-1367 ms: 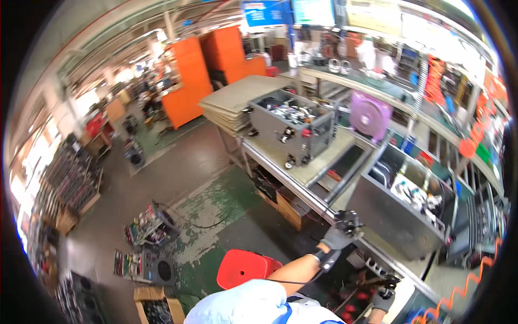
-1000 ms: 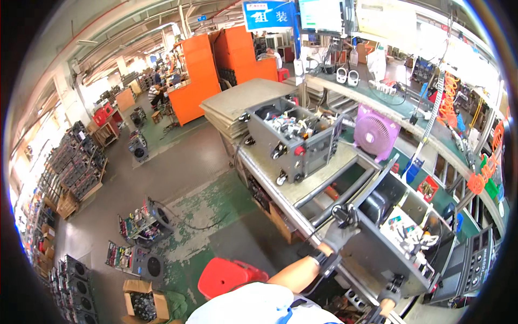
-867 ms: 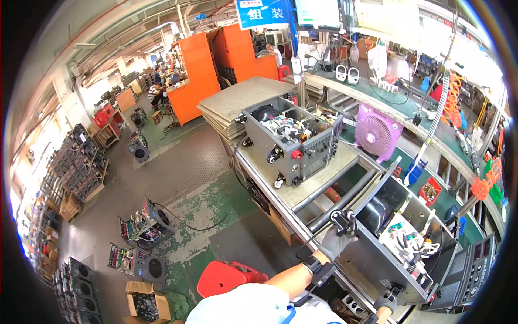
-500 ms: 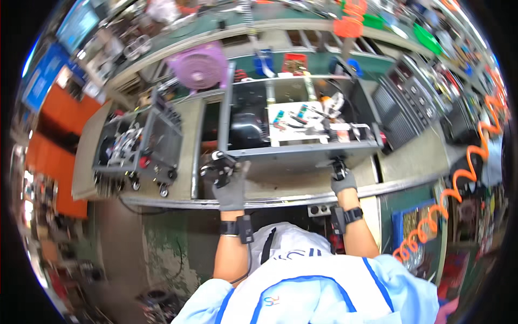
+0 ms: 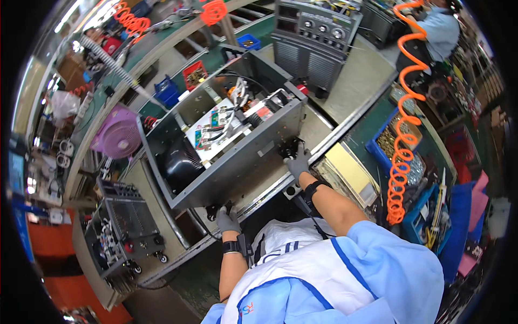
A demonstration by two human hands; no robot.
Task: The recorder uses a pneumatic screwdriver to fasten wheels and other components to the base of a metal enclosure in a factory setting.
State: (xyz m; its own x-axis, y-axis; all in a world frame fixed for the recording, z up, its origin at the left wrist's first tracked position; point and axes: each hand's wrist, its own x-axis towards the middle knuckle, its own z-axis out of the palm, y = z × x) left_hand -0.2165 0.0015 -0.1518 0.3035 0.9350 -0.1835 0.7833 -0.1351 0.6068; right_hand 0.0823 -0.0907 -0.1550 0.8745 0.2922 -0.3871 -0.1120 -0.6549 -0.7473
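Note:
A grey metal cabinet [image 5: 259,154] lies open side up on the workbench, with a white board, wiring and a black rounded fan housing [image 5: 182,164] inside. My right hand [image 5: 297,163], in a grey glove, closes on a black caster-like part [image 5: 290,147] against the cabinet's near panel, towards its right end. Below the near left part of that panel, my left hand [image 5: 227,220], also gloved, has its fingers around a dark caster-like part [image 5: 216,210]. Fingers and shadow hide much of both parts.
A similar cabinet on wheels [image 5: 129,227] stands at the left, another with knobs [image 5: 315,46] at the back right. A purple fan [image 5: 117,132], a red bin [image 5: 194,74] and blue bins [image 5: 167,92] sit behind. An orange coiled hose [image 5: 402,156] hangs beside a screw tray [image 5: 394,137].
The view has swung to the right, so the cabinet now appears slanted. My left hand, which held black parts up by the cabinet's left corner, is now lower, near the bench edge.

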